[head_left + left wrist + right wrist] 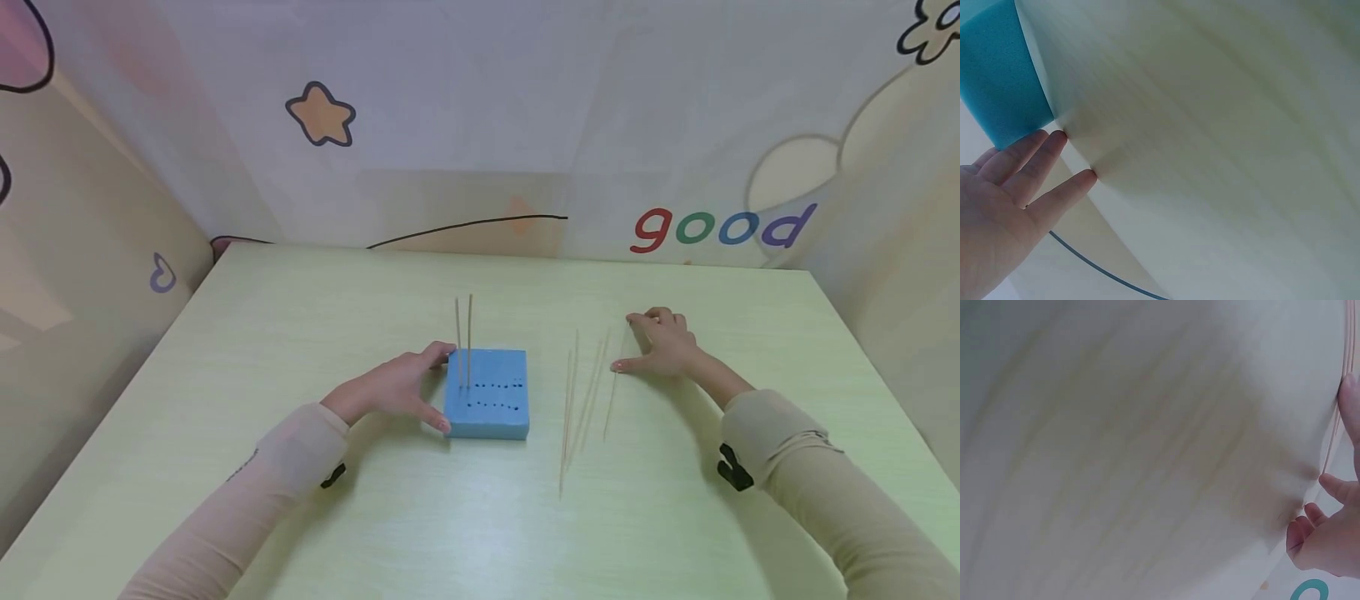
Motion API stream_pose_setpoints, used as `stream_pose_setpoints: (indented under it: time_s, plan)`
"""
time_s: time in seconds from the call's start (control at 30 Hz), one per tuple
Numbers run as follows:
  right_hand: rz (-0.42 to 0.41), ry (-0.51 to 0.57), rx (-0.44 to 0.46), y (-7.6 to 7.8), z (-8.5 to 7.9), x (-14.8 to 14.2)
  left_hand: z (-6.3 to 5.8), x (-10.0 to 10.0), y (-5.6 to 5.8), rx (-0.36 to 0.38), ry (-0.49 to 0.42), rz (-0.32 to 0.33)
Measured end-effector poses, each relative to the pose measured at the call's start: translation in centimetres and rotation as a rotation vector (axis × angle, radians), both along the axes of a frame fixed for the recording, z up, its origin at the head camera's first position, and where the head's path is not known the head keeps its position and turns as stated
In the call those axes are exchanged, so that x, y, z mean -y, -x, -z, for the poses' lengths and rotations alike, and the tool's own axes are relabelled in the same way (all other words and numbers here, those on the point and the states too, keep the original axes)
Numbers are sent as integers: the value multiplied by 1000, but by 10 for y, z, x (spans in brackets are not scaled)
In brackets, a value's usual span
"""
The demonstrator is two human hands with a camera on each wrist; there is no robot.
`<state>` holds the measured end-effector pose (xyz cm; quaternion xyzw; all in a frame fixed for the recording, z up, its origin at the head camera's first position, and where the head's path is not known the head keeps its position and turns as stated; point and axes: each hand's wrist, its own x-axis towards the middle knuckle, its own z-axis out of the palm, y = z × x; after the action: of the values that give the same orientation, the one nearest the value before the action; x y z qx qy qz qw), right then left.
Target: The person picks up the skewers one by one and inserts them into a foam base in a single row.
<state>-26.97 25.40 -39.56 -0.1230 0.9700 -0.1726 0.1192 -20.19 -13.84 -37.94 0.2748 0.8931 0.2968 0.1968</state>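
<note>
In the head view a blue foam block [495, 368] with rows of small dark holes lies on the table. Two thin wooden sticks [470, 333] stand upright near its left edge. My left hand [397, 385] holds the block's left side, thumb at the near corner and fingers at the far one. Those fingers reach along the foam block [1007, 81] in the left wrist view. Right of the block, my right hand [663, 343] spreads thumb and forefinger along a single thin stick [610, 408], touching it at two places. Other fingers of that hand are curled in the right wrist view.
Several more thin sticks [588, 400] lie loosely side by side between the block and my right hand. A pale table [360, 533] carries everything. Printed cloth walls [480, 100] stand at its back and sides.
</note>
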Motion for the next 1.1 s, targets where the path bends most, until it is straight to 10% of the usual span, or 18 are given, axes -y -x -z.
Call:
stream_pose_setpoints:
  time_s: [0.4, 0.77, 1.1]
  plan:
    - [105, 189, 67, -3, -7, 5, 1, -1, 1, -6, -3, 2]
    - [140, 735, 112, -10, -16, 2, -1, -1, 0, 3, -7, 4]
    - [154, 858, 11, -18, -30, 15, 0, 0, 0, 1, 2, 1]
